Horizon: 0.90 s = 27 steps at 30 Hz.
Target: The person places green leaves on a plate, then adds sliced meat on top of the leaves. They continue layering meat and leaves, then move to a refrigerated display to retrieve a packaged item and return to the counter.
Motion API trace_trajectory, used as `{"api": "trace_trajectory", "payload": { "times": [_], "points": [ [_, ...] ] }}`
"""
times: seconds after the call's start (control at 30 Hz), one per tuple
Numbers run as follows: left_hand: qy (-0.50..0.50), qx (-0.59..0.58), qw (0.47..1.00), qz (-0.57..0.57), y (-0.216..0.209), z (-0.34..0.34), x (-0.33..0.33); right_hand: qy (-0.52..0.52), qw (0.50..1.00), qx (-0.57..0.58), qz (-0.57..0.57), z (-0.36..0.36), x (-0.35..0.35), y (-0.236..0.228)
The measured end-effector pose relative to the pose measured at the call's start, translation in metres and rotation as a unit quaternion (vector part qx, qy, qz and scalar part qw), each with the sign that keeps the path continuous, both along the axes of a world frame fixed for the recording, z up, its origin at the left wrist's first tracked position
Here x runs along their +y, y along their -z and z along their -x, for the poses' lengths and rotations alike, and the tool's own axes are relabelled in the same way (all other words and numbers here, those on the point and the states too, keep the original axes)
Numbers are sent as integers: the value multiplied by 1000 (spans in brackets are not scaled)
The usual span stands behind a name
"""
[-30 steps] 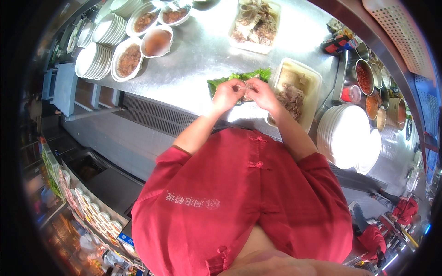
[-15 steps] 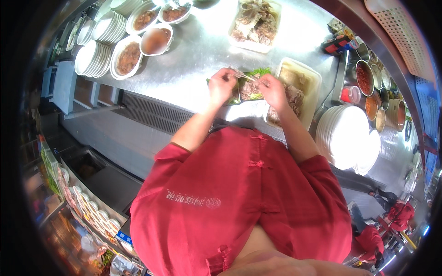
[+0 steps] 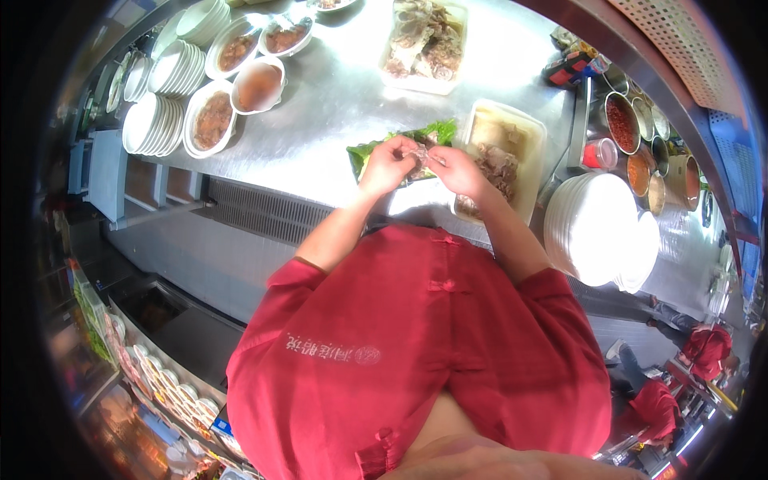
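Note:
Over the steel counter, my left hand [image 3: 387, 166] and my right hand [image 3: 454, 170] meet, fingertips pinched on a pale shred of meat [image 3: 419, 152] between them. Under and around the hands lie green leaves [image 3: 438, 130], some poking out past my left knuckles. Whatever holds the leaves is mostly hidden by my hands. Close to my right wrist stands a cream plastic tub [image 3: 541, 144] with brown cooked meat [image 3: 498, 168] in it. Farther back, a second tub [image 3: 416, 83] is heaped with meat and bones [image 3: 428, 44].
At the left are plate stacks [image 3: 152, 124] and bowls of brown food [image 3: 212, 120]. Large white plates [image 3: 588, 228] are piled at the right, near a red-filled container [image 3: 600, 154] and seasoning pots [image 3: 622, 122]. Two people in red [image 3: 706, 352] are at the far lower right.
My hands have drawn closer together, the meat now bunched between the fingertips instead of stretched across. The view has shifted slightly, so the counter items sit farther left.

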<state>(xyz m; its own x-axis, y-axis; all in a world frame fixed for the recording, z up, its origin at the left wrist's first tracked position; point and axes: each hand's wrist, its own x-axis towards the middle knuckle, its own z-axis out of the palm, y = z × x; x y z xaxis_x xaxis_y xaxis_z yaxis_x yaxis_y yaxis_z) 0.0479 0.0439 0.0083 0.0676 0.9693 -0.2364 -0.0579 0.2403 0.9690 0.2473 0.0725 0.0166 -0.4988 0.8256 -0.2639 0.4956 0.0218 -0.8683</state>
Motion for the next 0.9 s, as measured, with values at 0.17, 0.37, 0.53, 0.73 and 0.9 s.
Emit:
{"api": "trace_trajectory", "payload": {
  "times": [0.17, 0.37, 0.53, 0.73, 0.9],
  "points": [
    [-66, -23, 997, -12, 11, 2, 7, 6, 999, 1, -33, -5, -1, -11],
    [-182, 1, 983, -24, 21, 7, 13, 16, 994, -51, -98, -14, -5, -6],
    [-270, 10, 962, -36, 20, 17, 18, 70, 961, -141, -227, -28, -12, 9],
    [-4, 111, 994, 25, 7, -1, 7, 85, 959, -105, -248, -24, -10, 19],
    [68, 338, 932, -109, 7, -14, 11, 71, 974, -112, -183, -13, -3, 30]
  ]
}}
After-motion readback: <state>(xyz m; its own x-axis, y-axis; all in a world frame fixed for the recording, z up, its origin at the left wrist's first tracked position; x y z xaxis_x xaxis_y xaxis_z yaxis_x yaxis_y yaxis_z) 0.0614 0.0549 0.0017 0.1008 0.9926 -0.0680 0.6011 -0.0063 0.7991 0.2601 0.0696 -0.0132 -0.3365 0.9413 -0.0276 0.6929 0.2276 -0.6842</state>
